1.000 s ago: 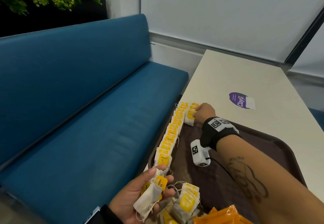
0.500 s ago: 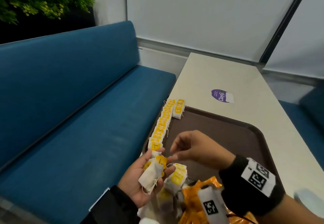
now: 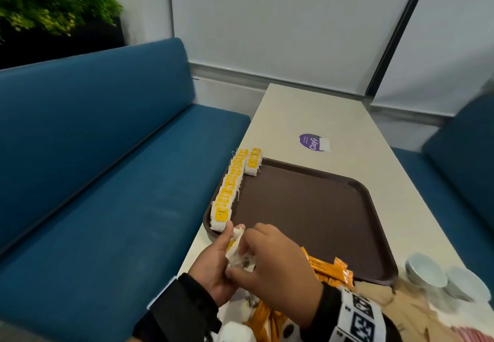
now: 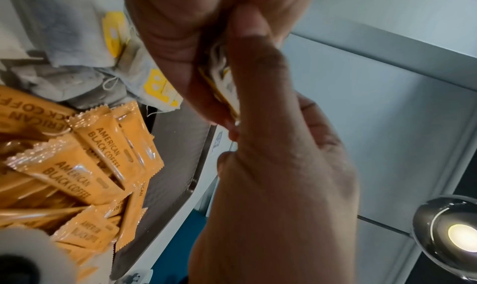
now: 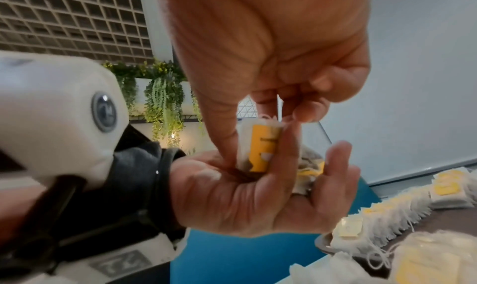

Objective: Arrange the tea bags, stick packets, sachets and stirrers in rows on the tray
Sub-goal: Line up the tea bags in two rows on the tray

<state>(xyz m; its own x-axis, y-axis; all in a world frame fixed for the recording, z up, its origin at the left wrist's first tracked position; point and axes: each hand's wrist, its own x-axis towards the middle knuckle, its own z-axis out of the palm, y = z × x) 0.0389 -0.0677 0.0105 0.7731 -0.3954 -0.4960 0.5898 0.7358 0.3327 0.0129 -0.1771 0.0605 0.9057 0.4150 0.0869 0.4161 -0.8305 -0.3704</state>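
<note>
Back from the row (image 3: 232,181), right hand (image 3: 278,264) pinches a tea bag (image 5: 260,145) from the left hand's (image 3: 213,269) cupped bunch; tangled strings, seemingly, could drag extras out.

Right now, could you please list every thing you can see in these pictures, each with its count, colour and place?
tray: one, dark brown, on the table near its left edge.
tea bags in rows: many, white with yellow tags; a long row along the tray's left side, a short second row at its far end.
held tea bags: a few, white and yellow, in the left hand.
loose tea bags: a pile, near end of the tray.
stick packets: many, orange, piled at the tray's near edge.
bowls: two, white, right of the tray.
sticker: one, purple, on the table.
table: one, cream.
bench: blue, left.
left hand: holds tea bags.
right hand: pinches one of them.
</note>
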